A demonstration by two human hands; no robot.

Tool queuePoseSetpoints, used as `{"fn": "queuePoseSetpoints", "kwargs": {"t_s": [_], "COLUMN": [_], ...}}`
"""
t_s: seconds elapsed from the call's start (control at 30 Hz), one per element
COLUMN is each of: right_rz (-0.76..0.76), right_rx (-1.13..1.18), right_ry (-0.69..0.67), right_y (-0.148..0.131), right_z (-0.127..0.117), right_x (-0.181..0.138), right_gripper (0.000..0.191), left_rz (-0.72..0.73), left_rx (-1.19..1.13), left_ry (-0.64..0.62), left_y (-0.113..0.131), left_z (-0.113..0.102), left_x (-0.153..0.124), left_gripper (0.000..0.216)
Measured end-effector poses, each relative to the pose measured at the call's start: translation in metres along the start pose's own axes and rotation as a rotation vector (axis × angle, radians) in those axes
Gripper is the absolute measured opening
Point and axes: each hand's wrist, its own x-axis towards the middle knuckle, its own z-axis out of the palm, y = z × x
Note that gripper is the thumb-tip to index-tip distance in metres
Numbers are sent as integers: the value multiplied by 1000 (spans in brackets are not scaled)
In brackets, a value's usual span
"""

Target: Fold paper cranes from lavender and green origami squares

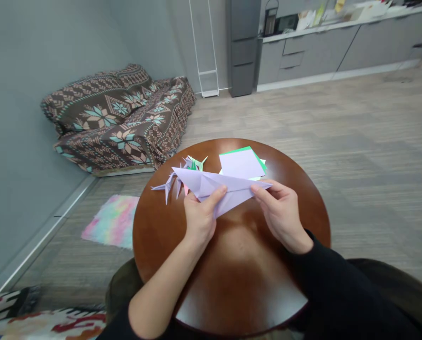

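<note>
A partly folded sheet of lilac origami paper (228, 189) is held up above the round table, its long edge running left to right with a point at each end. My left hand (202, 215) pinches its lower left part, thumb lying on the front and the other fingers mostly hidden behind. At the right tip, my right hand (280, 208) grips the paper between thumb and fingers. Behind the paper's left end are several folded paper figures (168, 185) in lilac, green and pink, partly covered by it. A stack of square paper sheets (241, 163), lilac over green, lies just beyond.
The round brown table (239, 269) has a glossy top. A sofa with a patterned cover (126, 123) stands at the far left, near a pastel fluffy rug (113, 221). Grey kitchen cabinets (310, 56) and a fridge (242, 52) line the back.
</note>
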Motion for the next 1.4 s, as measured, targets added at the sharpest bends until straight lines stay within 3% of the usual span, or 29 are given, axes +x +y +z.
{"fn": "queuePoseSetpoints", "kwargs": {"t_s": [0.73, 0.83, 0.97, 1.07, 1.23, 1.4], "right_rz": [14, -4, 57, 120, 183, 252], "right_rx": [-44, -183, -558, -570, -480, -404], "right_ry": [27, -75, -472, -592, -598, -537], "right_y": [3, -11, -40, -47, -35, -27], "right_z": [-1, -11, -26, -26, -20, -22], "right_x": [0, 7, 16, 16, 12, 15], "right_gripper": [12, 17, 13, 15, 21, 22], "left_rz": [13, 1, -71, -89, -90, -115], "left_rx": [-16, 16, 163, 242, 268, 191], "left_ry": [-22, -45, -167, -231, -249, -132], "left_y": [1, 3, 4, 3, 2, 9], "left_z": [0, -3, -11, -14, -13, -12], "left_x": [-1, 2, 7, 7, 7, 14], "left_gripper": [35, 35, 32, 32, 29, 31]}}
